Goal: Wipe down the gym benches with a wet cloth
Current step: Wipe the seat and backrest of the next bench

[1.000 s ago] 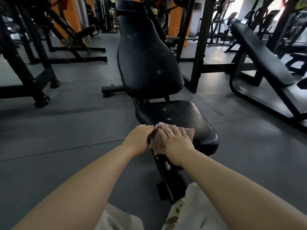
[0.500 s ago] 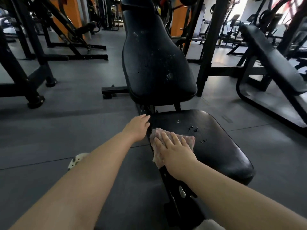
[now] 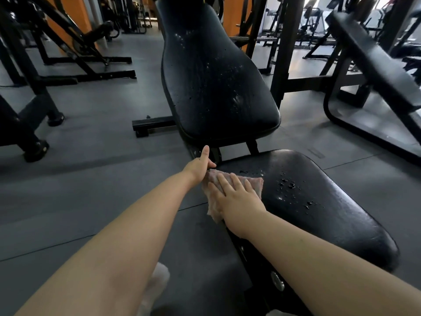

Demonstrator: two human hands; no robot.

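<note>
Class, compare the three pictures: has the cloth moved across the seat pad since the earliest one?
Yes. The cloth, pressed under the right hand, has slid from the seat pad's near end toward its far left corner, by the backrest.

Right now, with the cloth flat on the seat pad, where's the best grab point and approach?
Probably the far right corner of the cloth: it lies free on the seat pad, uncovered by the right hand, which presses the middle flat. Come from above on the right, fingers pinching down. The left edge drapes over the pad's side beside the left hand, so it is more crowded.
</note>
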